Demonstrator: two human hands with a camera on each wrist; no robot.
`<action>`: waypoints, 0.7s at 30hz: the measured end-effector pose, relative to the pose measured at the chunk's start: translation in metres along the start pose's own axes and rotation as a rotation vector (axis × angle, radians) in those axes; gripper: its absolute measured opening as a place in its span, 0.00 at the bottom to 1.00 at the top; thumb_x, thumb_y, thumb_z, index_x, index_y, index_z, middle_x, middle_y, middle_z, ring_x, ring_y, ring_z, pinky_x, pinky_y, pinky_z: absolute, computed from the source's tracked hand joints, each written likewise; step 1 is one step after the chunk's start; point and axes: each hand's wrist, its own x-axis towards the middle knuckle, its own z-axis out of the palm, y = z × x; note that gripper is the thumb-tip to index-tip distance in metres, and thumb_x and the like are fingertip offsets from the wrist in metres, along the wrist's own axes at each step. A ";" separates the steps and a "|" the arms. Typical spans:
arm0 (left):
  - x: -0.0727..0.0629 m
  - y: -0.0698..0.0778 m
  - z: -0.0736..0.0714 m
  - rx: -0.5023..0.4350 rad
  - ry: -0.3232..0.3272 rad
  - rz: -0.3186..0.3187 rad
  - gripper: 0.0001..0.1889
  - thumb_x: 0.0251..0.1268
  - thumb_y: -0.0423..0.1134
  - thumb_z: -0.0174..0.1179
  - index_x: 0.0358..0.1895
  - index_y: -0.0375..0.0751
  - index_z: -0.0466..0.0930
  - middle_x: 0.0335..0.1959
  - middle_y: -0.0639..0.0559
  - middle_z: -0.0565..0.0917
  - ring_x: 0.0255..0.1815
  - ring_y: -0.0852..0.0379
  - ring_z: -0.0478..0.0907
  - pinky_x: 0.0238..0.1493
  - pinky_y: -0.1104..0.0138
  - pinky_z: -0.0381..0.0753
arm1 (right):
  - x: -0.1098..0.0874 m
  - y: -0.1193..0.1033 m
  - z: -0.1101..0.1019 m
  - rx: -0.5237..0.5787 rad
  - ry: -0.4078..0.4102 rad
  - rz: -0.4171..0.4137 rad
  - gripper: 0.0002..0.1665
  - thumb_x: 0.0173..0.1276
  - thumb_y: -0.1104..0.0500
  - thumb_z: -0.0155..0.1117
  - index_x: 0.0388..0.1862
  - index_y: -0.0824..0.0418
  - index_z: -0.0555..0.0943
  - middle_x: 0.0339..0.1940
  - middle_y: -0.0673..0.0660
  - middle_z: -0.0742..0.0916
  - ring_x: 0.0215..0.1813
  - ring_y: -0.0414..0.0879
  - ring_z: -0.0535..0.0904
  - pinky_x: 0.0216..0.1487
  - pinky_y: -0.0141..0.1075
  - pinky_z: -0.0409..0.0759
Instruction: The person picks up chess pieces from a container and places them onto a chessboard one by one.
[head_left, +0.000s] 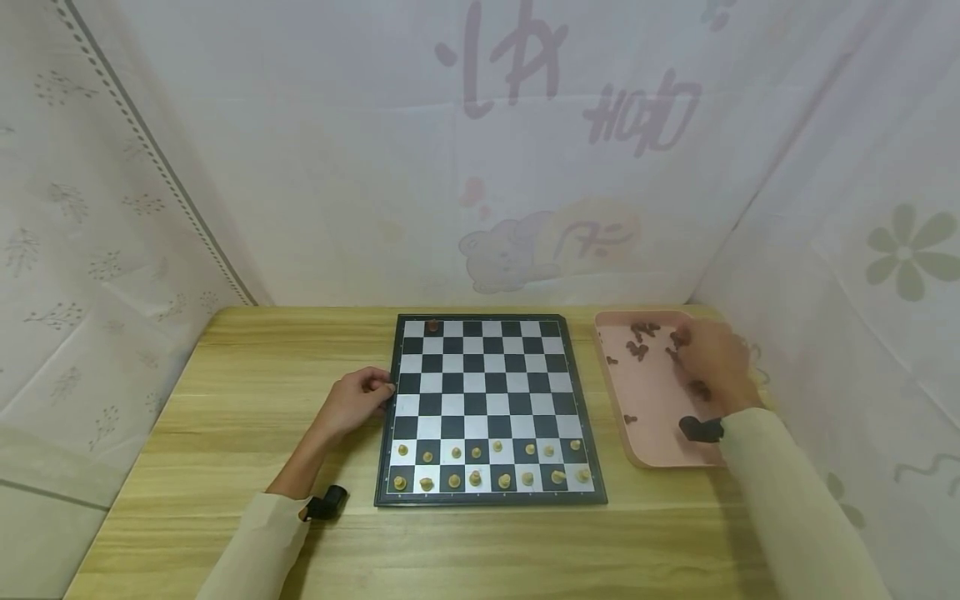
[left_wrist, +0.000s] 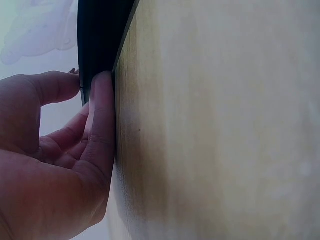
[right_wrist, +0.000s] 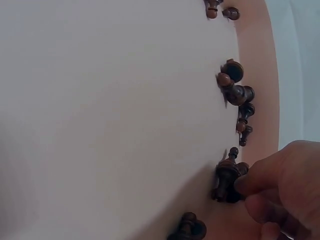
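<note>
A black-and-white chessboard point(head_left: 483, 383) lies on the table. My left hand point(head_left: 358, 398) holds its left edge, thumb on top and fingers along the side; the board's dark edge point(left_wrist: 102, 40) fills the gap between them in the left wrist view. Over the far right part of a pink tray point(head_left: 656, 425), my right hand point(head_left: 712, 358) reaches down. Its thumb and finger pinch at a dark brown chess piece point(right_wrist: 227, 175) in a small cluster by the tray wall. Other dark pieces point(right_wrist: 237, 92) lie tipped along that wall.
Two rows of cream chess pieces point(head_left: 475, 479) stand on the board's near side. One dark reddish piece point(head_left: 432, 325) stands in the far row, near the left corner. Wood-grain table point(head_left: 247, 400) surrounds the board; patterned cloth point(head_left: 360, 167) hangs behind and at both sides.
</note>
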 end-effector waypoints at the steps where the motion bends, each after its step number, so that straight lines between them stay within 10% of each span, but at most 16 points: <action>1: 0.000 0.000 0.000 0.001 0.001 -0.004 0.15 0.79 0.34 0.63 0.59 0.26 0.84 0.39 0.42 0.86 0.35 0.52 0.88 0.40 0.60 0.91 | 0.000 0.000 0.001 0.000 -0.001 0.003 0.12 0.72 0.63 0.63 0.49 0.65 0.89 0.41 0.69 0.89 0.37 0.64 0.80 0.38 0.63 0.77; 21: -0.001 0.000 0.000 0.000 0.001 -0.001 0.15 0.79 0.34 0.63 0.59 0.26 0.84 0.40 0.42 0.87 0.35 0.52 0.88 0.40 0.60 0.91 | -0.005 -0.007 0.000 -0.130 -0.011 -0.041 0.09 0.65 0.68 0.67 0.42 0.70 0.88 0.38 0.71 0.87 0.37 0.68 0.82 0.33 0.66 0.80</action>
